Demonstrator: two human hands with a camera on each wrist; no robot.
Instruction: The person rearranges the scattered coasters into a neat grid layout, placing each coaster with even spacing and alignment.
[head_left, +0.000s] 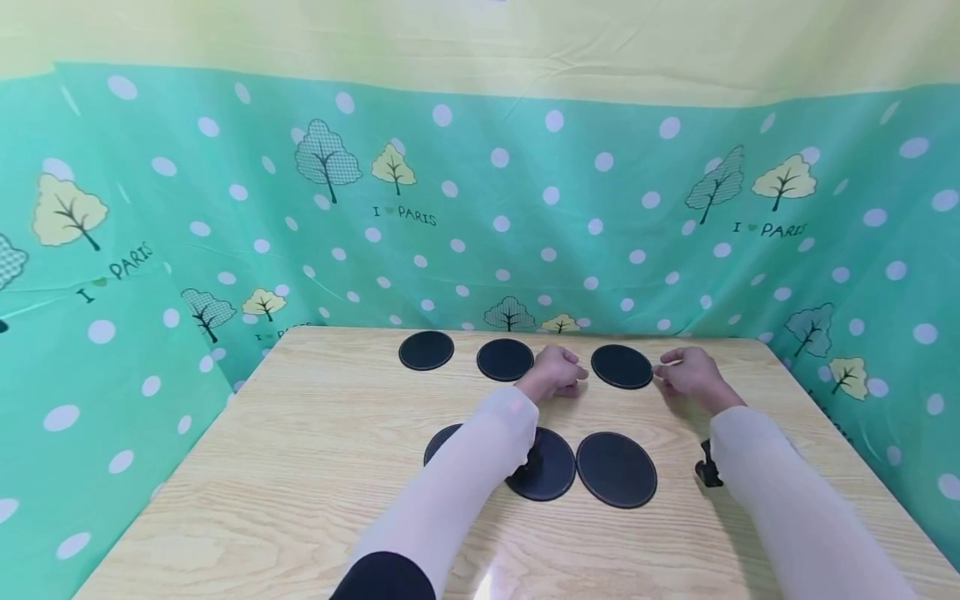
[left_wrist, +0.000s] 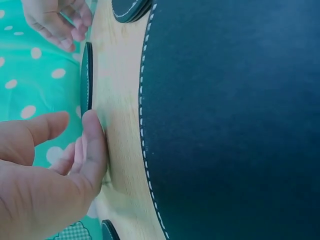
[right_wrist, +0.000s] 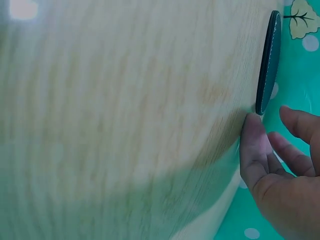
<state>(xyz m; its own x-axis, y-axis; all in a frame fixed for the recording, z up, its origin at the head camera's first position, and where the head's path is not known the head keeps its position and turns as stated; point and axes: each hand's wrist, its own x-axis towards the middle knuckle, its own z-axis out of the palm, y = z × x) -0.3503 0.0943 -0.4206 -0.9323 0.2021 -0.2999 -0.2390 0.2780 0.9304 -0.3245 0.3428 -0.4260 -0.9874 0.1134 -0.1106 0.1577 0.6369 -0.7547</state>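
Note:
Round black coasters with pale stitched rims lie in two rows of three. My left hand (head_left: 557, 372) is in the gap between the middle back coaster (head_left: 506, 360) and the right back coaster (head_left: 622, 367), thumb and fingers apart with nothing between them. At that right back coaster's other side is my right hand (head_left: 691, 372), its fingertips right at the rim. The right wrist view shows this coaster (right_wrist: 270, 65) edge-on, thick and layered, just beyond the loosely bent fingers (right_wrist: 255, 140). In the left wrist view the left fingertips (left_wrist: 92, 122) reach the near end of the same coaster (left_wrist: 87, 77).
The left back coaster (head_left: 426, 350) lies farther left. In front are the middle front coaster (head_left: 551, 475), the right front coaster (head_left: 617, 470) and a third, partly hidden by my left sleeve (head_left: 457, 492). A dotted green curtain (head_left: 525, 275) borders the wooden table (head_left: 300, 467).

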